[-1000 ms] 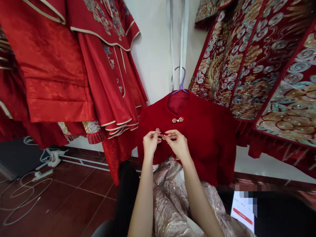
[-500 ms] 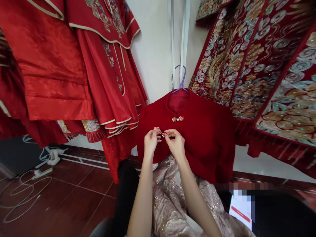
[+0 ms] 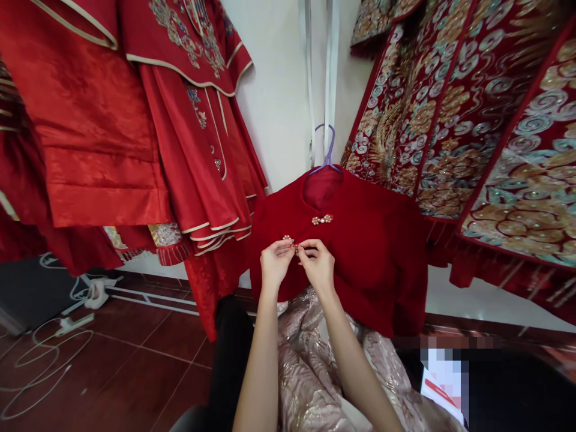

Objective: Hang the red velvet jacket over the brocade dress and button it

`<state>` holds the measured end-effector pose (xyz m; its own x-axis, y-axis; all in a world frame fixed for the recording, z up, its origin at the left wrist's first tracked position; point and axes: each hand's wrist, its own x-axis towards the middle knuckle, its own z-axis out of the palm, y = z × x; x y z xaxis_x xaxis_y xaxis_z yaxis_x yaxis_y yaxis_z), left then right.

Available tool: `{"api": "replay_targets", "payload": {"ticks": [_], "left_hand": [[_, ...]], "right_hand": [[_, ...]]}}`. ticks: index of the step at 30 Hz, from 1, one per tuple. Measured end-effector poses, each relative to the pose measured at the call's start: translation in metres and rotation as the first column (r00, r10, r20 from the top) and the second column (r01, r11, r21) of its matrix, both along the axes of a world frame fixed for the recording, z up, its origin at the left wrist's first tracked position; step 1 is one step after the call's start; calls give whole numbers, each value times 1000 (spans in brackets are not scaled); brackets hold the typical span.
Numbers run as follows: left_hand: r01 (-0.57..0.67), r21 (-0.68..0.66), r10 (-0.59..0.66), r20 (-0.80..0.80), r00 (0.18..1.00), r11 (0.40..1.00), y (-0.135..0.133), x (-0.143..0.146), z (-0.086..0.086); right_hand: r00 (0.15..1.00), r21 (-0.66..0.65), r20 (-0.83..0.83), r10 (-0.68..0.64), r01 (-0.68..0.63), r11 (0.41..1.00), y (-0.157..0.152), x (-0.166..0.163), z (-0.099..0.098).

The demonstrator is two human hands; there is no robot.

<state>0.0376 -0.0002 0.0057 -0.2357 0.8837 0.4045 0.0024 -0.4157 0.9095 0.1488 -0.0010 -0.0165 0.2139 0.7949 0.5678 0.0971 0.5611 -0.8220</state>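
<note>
A dark red jacket hangs in front of me on a purple hanger. At its neckline a gold flower-shaped frog button with a pearl is fastened. Lower down, both hands meet at a second frog button, its middle partly covered by fingertips. My left hand pinches it from the left, just under a gold flower. From the right, my right hand pinches the same frog button between thumb and forefinger. Shiny pale pink-gold fabric lies beneath my forearms.
Red garments with cream piping hang at left, embroidered red ones at right. White straps run down to the hanger. A cable and power strip lie on the tiled floor. A lit phone screen is at lower right.
Fingers of my left hand have closed in toward the lower frog button, and the hands are nearer each other. The view has shifted slightly.
</note>
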Motion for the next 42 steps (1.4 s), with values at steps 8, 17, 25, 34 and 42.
{"api": "replay_targets", "payload": {"ticks": [8,17,25,34,42], "left_hand": [[-91,41,95,-108,990,995,-5,-2,2],[-144,124,160,-134,978,982,0,-5,-5],[-110,131,133,-188,973,985,-2,-4,-3],[84,-88,-102,-223,970,993,-15,-35,1],[-88,-179,-11,-491,871,980,-21,-39,-7]], "right_hand": [[1000,22,1,2,-2,1000,3,-4,1],[1000,108,9,25,-26,994,11,-9,6],[992,52,-18,124,-123,991,10,1,8],[932,-311,199,302,-232,922,-19,76,18],[849,-439,376,372,-190,878,-24,89,6]]}}
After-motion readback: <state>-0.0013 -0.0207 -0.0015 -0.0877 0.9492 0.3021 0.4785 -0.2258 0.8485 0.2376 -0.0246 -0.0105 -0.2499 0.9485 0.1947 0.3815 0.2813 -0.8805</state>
